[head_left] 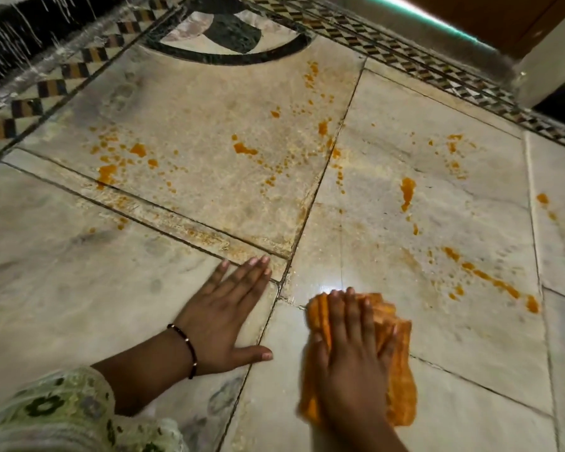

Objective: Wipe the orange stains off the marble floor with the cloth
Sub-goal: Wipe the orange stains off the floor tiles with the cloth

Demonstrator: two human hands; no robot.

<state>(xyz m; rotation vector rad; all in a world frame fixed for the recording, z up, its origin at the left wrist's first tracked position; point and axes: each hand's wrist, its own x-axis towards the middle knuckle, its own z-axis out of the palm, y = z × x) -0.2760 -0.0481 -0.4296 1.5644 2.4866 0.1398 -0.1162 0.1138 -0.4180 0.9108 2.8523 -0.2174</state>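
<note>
The lower end of the orange cloth [395, 370] lies under the right hand [353, 350] and wrist, so its full outline cannot be made out, and both the cloth and that hand are slightly blurred. The right forearm is cut off at the bottom edge. The right hand lies flat on the cloth, fingers straight and close together, pressing it to the marble floor [79, 288]. At about 9 o'clock from it, the left hand [229, 314] rests palm down on the bare floor, fingers spread, holding nothing; a dark bracelet [185, 347] circles its wrist above a patterned sleeve [53, 415]. Orange stains [490, 278] streak the tiles at 2 o'clock from the cloth, with more spatter toward 11 and 12 o'clock.
</note>
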